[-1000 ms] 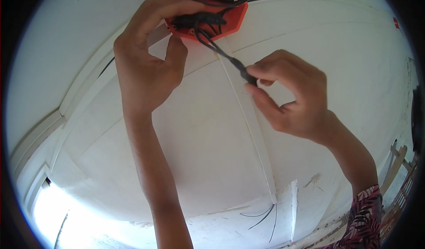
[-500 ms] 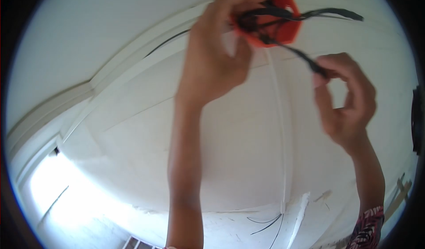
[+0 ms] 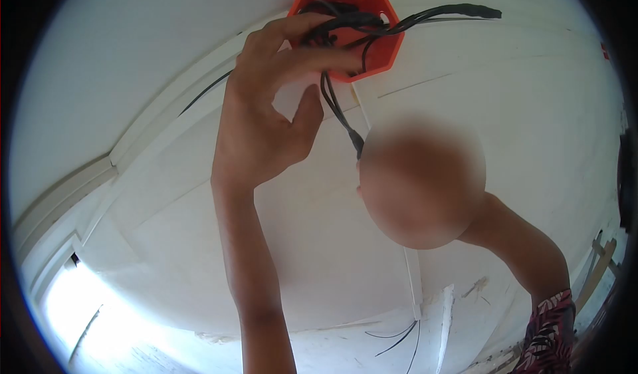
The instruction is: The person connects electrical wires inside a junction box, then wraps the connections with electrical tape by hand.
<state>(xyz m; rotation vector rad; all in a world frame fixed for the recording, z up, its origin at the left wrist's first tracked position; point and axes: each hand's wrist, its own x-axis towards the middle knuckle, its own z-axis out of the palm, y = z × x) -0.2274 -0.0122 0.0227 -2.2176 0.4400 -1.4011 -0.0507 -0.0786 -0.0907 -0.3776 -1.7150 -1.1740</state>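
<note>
Left hand (image 3: 266,128) has slid back up, fingers pinching the black wires (image 3: 345,23) in the orange ceiling box (image 3: 379,55), while the right hand (image 3: 422,184) is blurred now, so can't tell its grip.

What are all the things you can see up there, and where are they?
Box: one, orange, eight-sided, set in the ceiling at top centre.
Wires: several, black, bunched in the box; some trail right, one strand hangs down toward the right hand.
Ceiling: white, with moulding lines running across it.
Loose strands: a few, black, at a seam low in the view.
Left hand: fingers at the wires on the box rim.
Right hand: blurred, at the hanging strand's lower end; patterned sleeve below.
</note>
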